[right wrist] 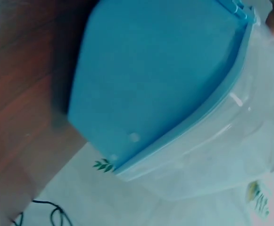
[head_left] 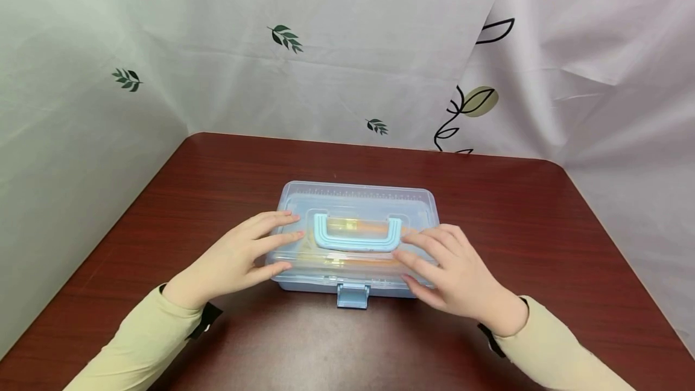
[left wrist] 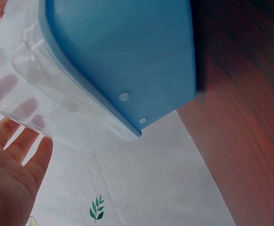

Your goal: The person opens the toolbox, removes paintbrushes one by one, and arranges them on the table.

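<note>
A blue plastic storage box [head_left: 320,288] with a clear lid [head_left: 358,195] sits on the table, its lid down. On the lid lies a light blue carry handle [head_left: 355,245], folded flat. The front latch [head_left: 353,296] sticks out toward the person. My left hand [head_left: 239,255] rests at the lid's left end, fingers spread and extended over its edge. At the right end is my right hand [head_left: 453,270], fingers loosely bent, tips on the lid near the handle. Yellow and orange items show blurred through the lid. In the left wrist view, fingertips [left wrist: 40,155] lie against the clear lid.
The dark red wooden table [head_left: 217,186] reaches back to a pale curtain [head_left: 347,77] with leaf prints, which also hangs along both sides. A black cable [right wrist: 56,212] shows at the bottom of the right wrist view.
</note>
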{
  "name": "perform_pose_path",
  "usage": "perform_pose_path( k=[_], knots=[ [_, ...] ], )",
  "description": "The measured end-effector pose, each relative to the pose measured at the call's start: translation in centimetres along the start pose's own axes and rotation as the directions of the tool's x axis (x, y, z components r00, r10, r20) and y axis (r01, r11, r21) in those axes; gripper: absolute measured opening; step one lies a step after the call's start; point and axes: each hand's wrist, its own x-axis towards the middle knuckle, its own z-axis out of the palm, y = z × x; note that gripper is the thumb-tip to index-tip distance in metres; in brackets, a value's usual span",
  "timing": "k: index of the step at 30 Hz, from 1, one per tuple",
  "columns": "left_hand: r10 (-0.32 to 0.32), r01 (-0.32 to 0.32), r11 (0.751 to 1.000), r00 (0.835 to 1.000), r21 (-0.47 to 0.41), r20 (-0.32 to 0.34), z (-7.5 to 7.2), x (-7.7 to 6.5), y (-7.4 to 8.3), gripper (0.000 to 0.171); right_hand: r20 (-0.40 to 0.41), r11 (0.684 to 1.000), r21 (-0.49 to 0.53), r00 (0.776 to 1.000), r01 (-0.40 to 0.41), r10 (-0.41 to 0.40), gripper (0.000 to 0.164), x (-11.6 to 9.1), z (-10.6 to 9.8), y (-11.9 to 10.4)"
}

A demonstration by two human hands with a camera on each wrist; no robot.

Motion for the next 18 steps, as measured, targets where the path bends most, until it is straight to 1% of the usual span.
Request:
perform_pose_path(
  k=[3, 6, 11, 15, 18],
  knots=[
    [-0.015, 0.015, 1.000, 1.000, 0.006, 0.022, 0.1, -0.2, -0.1, 0.047, -0.002, 0.996, 0.035, 0.996, -0.087, 0.087, 0.033, -0.7, -0.2, 0.4],
    [-0.028, 0.028, 1.000, 0.999, 0.009, 0.037, 0.1, -0.3, -0.1, 0.048, 0.020, 0.983, 0.048, 0.984, -0.176, 0.176, 0.043, -1.6, -0.3, 0.6],
    [-0.045, 0.044, 0.999, 0.997, 0.010, 0.055, 0.1, -0.5, 0.0, 0.048, 0.099, 0.952, 0.041, 0.950, -0.303, 0.298, 0.057, -3.1, -0.4, 0.6],
    [-0.058, 0.057, 0.998, 0.996, 0.023, 0.066, 0.1, -0.6, 0.1, 0.049, 0.160, 0.929, 0.028, 0.919, -0.370, 0.361, 0.063, -4.1, -0.4, 0.4],
    [-0.059, 0.057, 0.998, 0.996, 0.025, 0.068, 0.1, -0.6, 0.1, 0.048, 0.191, 0.916, 0.017, 0.901, -0.400, 0.389, 0.066, -4.6, -0.4, 0.4]
  ],
)
